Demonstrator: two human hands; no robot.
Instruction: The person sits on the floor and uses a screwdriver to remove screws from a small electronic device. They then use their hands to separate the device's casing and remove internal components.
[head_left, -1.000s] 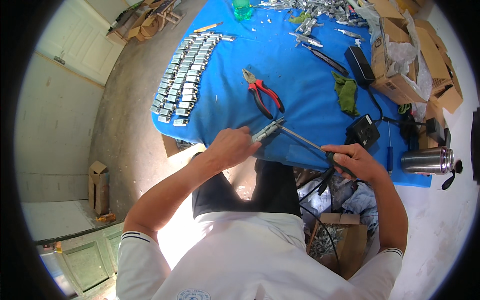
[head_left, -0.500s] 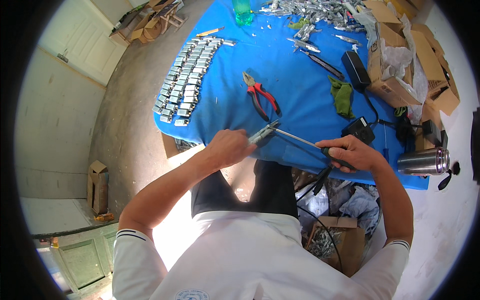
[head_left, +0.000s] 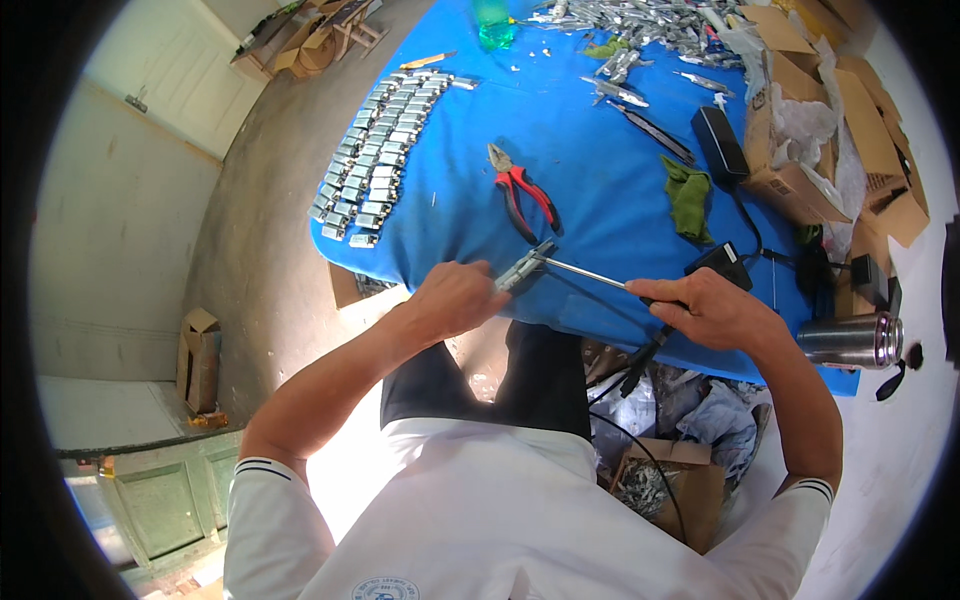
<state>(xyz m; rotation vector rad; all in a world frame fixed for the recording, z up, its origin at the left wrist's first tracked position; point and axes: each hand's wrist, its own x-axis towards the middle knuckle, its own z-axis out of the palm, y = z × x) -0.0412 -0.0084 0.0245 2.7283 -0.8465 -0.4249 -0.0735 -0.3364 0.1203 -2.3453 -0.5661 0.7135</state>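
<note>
Between left hand (head_left: 455,298) and right hand (head_left: 715,308), grips metal part (head_left: 522,268) by its near end in the former, slanted lengthwise away rightward, and holds screwdriver (head_left: 585,273) in the latter at the part's far end.

Two hands (head_left: 705,305), one held screwdriver (head_left: 588,271), one held metal piece (head_left: 518,270) — one pliers (head_left: 517,184), one flask (head_left: 848,342)

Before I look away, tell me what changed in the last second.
The right hand has shifted forward, swinging the screwdriver to a flatter slant in the picture, and now covers part of the black adapter. Nothing was taken up or let go: the left hand still holds the metal piece. The pliers and rows of metal parts stayed put.
</note>
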